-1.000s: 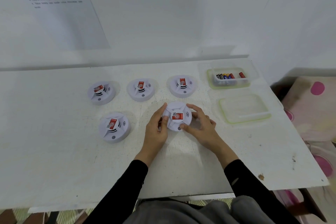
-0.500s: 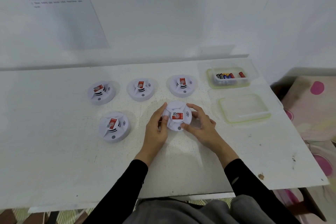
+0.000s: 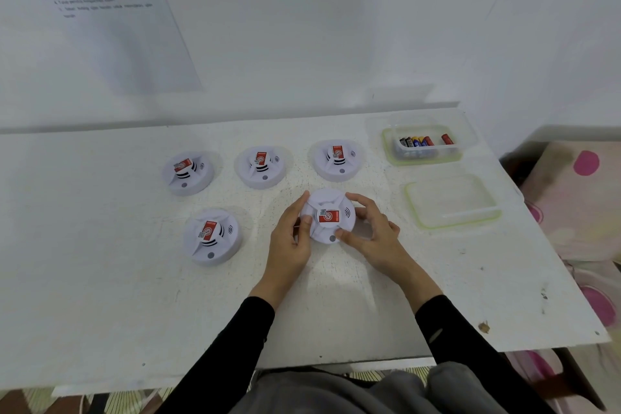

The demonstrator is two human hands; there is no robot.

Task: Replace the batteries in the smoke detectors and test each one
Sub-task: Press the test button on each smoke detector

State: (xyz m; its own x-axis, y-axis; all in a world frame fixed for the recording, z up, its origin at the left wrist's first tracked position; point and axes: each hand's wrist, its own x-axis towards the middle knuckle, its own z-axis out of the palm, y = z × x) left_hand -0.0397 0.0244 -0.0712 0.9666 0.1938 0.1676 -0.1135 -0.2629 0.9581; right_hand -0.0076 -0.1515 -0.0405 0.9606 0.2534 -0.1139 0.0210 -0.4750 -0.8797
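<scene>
Several round white smoke detectors with red labels lie on the white table (image 3: 100,279). One detector (image 3: 328,216) sits at the centre, held from both sides: my left hand (image 3: 291,239) grips its left rim and my right hand (image 3: 373,235) grips its right rim, thumb near its grey button. Three detectors stand in a back row: back left detector (image 3: 188,172), back middle detector (image 3: 261,166), back right detector (image 3: 337,160). Another detector (image 3: 212,236) lies left of my hands. A clear box (image 3: 423,155) at the back right holds several batteries (image 3: 416,142).
The box's clear lid (image 3: 452,201) lies flat on the table, right of my hands. A printed sheet (image 3: 97,10) hangs on the wall at the back left. A patterned cushion (image 3: 581,202) lies beyond the table's right edge.
Both hands stay on the centre detector; its position and my grip look almost unchanged.
</scene>
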